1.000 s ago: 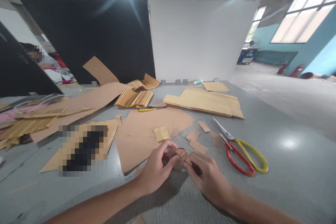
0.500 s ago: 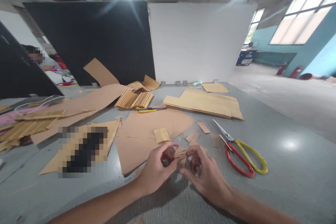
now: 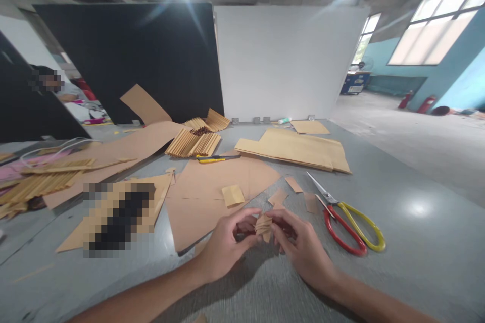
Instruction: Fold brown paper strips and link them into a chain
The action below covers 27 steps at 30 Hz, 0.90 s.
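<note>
Between my two hands is a small piece of pleated brown paper (image 3: 263,226), its folds showing as narrow ridges. My left hand (image 3: 231,239) pinches its left side between thumb and fingers. At its right side, the thumb and fingers of my right hand (image 3: 297,242) close on it too. Just beyond my hands lie small cut brown paper pieces (image 3: 278,197) and a square of lighter yellowish paper (image 3: 233,195). That square rests on a large sheet of brown paper (image 3: 204,181). My fingers partly hide the folded piece.
Scissors (image 3: 331,202) with one red and one yellow handle lie open to the right. A yellow utility knife (image 3: 212,159) lies near bundles of pleated paper (image 3: 193,142). Folded kraft paper (image 3: 295,149) is farther back, before a white panel (image 3: 284,60). A person (image 3: 68,91) is at far left.
My right thumb has moved up and in, closing on the pleated paper's right side, where it was apart from it before. My left hand has barely shifted.
</note>
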Motion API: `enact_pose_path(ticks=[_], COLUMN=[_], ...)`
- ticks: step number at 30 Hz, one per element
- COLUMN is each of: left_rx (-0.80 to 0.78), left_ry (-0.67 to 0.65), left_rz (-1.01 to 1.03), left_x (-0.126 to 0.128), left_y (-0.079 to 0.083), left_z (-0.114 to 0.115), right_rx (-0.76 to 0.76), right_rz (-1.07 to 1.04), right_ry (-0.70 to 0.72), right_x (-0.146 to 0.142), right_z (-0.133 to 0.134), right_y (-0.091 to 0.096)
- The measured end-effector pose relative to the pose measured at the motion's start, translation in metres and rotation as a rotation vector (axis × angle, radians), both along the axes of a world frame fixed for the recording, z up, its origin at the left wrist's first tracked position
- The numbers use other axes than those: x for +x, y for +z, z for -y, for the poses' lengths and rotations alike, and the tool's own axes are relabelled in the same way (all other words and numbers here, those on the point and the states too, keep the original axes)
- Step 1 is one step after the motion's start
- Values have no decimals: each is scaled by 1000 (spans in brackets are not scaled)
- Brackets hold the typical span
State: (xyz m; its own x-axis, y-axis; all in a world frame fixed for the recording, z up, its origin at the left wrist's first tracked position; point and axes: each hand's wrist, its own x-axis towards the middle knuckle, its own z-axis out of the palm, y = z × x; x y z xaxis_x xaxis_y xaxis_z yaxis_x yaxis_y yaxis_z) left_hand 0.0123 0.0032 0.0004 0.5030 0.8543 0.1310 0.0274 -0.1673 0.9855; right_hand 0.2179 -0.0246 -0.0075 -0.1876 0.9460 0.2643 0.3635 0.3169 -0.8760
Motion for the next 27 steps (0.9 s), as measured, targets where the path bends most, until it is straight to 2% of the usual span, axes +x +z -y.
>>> enact_pose_path(ticks=[7, 14, 17, 23, 27], left_rx=[-22, -156, -152, -181, -202], left_ry=[28, 51, 25, 48, 59], left_rz=[28, 76, 72, 67, 42], left_x=[1, 0, -1, -1, -1], left_y=[-5, 3, 5, 0, -4], left_z=[0, -2, -6, -9, -6], right_rx=[-21, -34, -48, -148, -166], right_rz=[-16, -151, -178, -331, -308], right_ry=[-3, -1, 18, 39, 17], right_x=[-1, -3, -3, -1, 0], right_z=[1, 1, 0, -5, -7], right_y=[0, -6, -6, -9, -10])
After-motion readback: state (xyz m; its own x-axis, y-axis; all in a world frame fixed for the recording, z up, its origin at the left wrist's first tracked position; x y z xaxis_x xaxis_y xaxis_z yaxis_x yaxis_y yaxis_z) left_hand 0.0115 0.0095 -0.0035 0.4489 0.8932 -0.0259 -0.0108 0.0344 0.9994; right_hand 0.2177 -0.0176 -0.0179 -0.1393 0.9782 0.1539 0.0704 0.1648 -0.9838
